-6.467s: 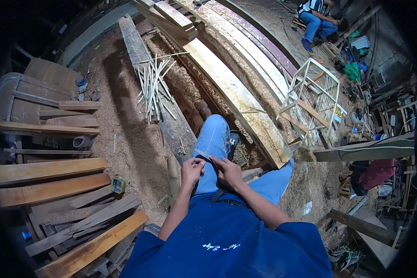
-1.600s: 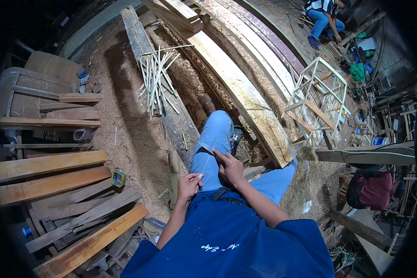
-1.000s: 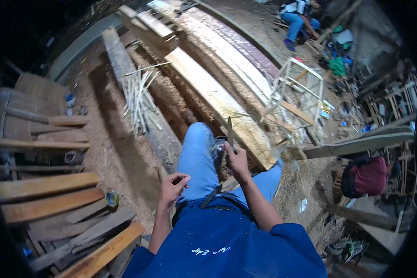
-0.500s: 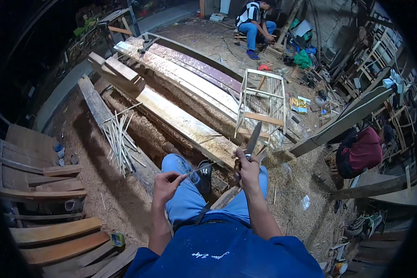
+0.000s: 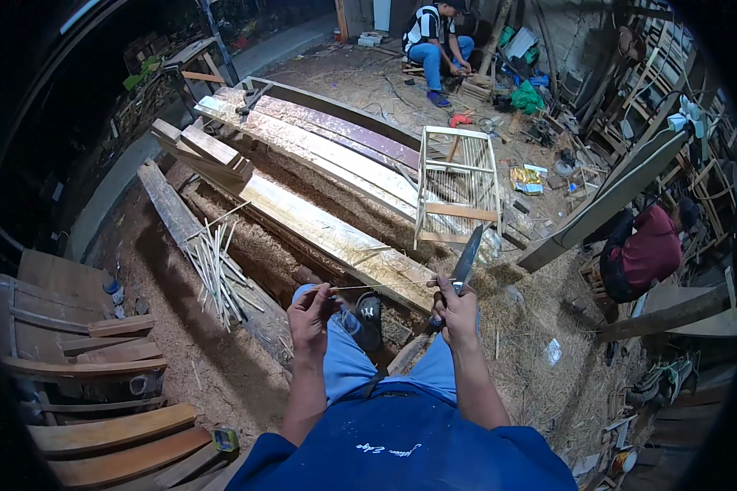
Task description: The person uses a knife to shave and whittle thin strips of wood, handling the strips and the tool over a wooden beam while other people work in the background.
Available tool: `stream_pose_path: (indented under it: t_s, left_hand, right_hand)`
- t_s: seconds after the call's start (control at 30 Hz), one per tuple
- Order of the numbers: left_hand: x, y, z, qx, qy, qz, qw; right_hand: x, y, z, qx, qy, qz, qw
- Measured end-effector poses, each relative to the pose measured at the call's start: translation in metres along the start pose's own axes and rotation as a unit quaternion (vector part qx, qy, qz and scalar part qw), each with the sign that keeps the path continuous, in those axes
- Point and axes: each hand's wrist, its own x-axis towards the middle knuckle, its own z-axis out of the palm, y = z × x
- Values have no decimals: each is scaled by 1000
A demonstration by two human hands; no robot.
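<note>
My left hand (image 5: 309,317) pinches a thin wooden strip (image 5: 381,286) between thumb and fingers, above my left knee. The strip runs almost level across to my right hand (image 5: 457,309), where its far end meets the thumb. Closed around a knife (image 5: 468,257), my right hand holds the broad blade pointing up and away from me. Beneath the strip, between my knees, a dark shoe (image 5: 369,321) shows. Ahead of it lies a long pale plank (image 5: 319,219) strewn with shavings. The knife's handle is mostly hidden in my fingers.
Thin sticks (image 5: 218,274) lie piled on a weathered board at left. A slatted wooden frame (image 5: 458,184) stands beyond the knife. Curved wood pieces (image 5: 115,430) fill the lower left. One person (image 5: 436,49) sits at the back, another (image 5: 645,250) at right. Shavings cover the floor.
My hands have moved farther apart, and more of the strip shows between them, now nearly level instead of slanting. The knife has shifted slightly right. The whole view has shifted a little.
</note>
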Motion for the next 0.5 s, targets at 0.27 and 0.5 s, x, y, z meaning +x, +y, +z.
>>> stream_pose_path:
  t_s: [0.27,0.5]
  left_hand:
    - [0,-9,40,27,-25,27,999]
    - [5,-24,54,31,-48,66,996]
  right_hand:
    - [-10,-6,-1,1,12,-7,1000]
    - [-9,6,-18,6,6,0,1000]
